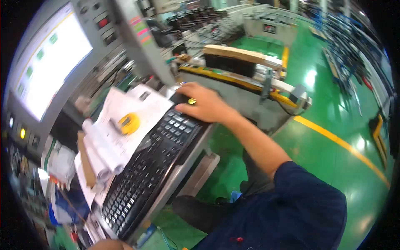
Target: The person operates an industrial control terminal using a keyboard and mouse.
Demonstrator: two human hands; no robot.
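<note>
**My right hand on the mouse, at the far end of the keyboard**

My right hand lies palm down at the far end of the black keyboard, curled loosely over a dark computer mouse of which only a sliver shows under my fingers. The fingers are together, draped over it rather than spread, and a yellow ring sits on one of them. My forearm runs back from the keyboard's far end to my dark blue sleeve.

The keyboard rests on a grey metal shelf. Just beside the keyboard lies a pile of white papers, some of them rolled, and a yellow tape measure sits on top of the pile. Beyond the papers, further from the keyboard, a bright monitor glows on the grey machine panel.

At the near end of the keyboard, a bit of my left hand shows at the bottom edge of the view; I cannot tell how its fingers are set.
</note>
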